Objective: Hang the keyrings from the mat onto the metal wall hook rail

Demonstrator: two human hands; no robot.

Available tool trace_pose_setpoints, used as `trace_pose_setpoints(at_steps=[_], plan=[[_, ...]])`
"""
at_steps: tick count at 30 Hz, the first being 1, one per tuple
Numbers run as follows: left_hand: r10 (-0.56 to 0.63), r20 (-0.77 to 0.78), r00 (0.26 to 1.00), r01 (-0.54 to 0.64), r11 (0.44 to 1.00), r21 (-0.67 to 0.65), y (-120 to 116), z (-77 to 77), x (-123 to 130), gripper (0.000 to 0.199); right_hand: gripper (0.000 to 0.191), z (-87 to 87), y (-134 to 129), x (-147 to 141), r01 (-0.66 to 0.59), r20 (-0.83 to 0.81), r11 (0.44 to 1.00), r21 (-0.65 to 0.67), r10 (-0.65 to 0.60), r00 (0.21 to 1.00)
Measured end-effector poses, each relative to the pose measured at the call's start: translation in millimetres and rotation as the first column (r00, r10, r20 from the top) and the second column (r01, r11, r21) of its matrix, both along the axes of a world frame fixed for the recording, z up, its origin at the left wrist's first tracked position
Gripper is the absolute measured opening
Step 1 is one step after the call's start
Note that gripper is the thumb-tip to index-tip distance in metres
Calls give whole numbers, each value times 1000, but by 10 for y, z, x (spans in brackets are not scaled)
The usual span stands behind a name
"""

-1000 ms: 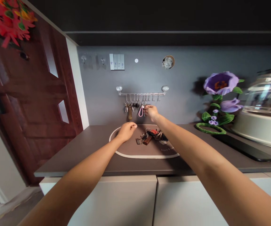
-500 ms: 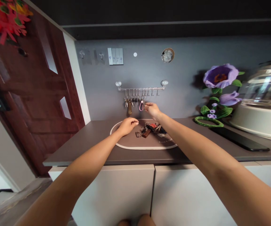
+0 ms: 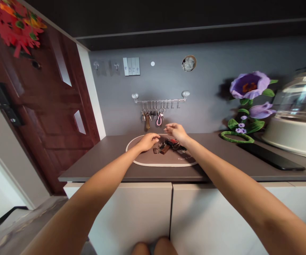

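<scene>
My right hand (image 3: 176,132) is in the air over the back of the oval brown mat (image 3: 144,161), its fingers loosely bent and apart with nothing in them. Below it lies a pile of keys (image 3: 172,144) with a brown tag and a red piece. My left hand (image 3: 148,142) rests on the mat just left of the pile, fingers loosely curved and holding nothing. On the wall, a metal hook rail (image 3: 159,101) carries several bunches of keys (image 3: 153,114) on its left half. Among them hang a brown fob (image 3: 147,121) and a pink loop strap (image 3: 159,119).
To the right on the counter (image 3: 89,156) lie a black phone (image 3: 272,156), a purple flower ornament (image 3: 248,88) and a white appliance with a clear dome (image 3: 296,131). A dark shelf overhangs the wall. At left stands a red-brown door (image 3: 59,117).
My right hand has drawn back and down from the pink strap on the rail. My left hand has stayed by the pile. The view has shifted slightly.
</scene>
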State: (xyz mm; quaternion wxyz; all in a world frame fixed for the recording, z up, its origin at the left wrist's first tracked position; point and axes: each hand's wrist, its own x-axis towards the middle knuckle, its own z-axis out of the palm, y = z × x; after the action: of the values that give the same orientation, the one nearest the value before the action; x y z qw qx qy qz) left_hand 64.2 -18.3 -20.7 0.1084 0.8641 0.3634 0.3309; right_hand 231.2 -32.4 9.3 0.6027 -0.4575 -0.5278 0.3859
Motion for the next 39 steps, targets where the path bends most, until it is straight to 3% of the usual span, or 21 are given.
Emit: trace_pose_setpoints(at_steps=[5,11,17,21,33,39], plan=[[-52,-106,993,49,998,-38,123,107,102,23,12,-172,-7,72,20,75,999,47,-24,997],[-177,-142,974,151,972,-178,222,145,212,20,12,-283,56,137,57,313,991,122,-93,945],[-199,-46,979,185,959,-217,284,-16,183,19,19,-249,21,117,162,563,974,160,-224,796],[-183,40,982,188,952,-241,317,-99,139,20,25,-217,-30,70,159,685,969,192,-248,685],[-136,214,967,206,915,-348,325,-108,-16,25,28,-243,-29,39,136,732,965,223,-258,630],[-76,389,918,281,818,-502,319,-33,-60,19,29,-229,-43,24,133,753,962,240,-271,600]])
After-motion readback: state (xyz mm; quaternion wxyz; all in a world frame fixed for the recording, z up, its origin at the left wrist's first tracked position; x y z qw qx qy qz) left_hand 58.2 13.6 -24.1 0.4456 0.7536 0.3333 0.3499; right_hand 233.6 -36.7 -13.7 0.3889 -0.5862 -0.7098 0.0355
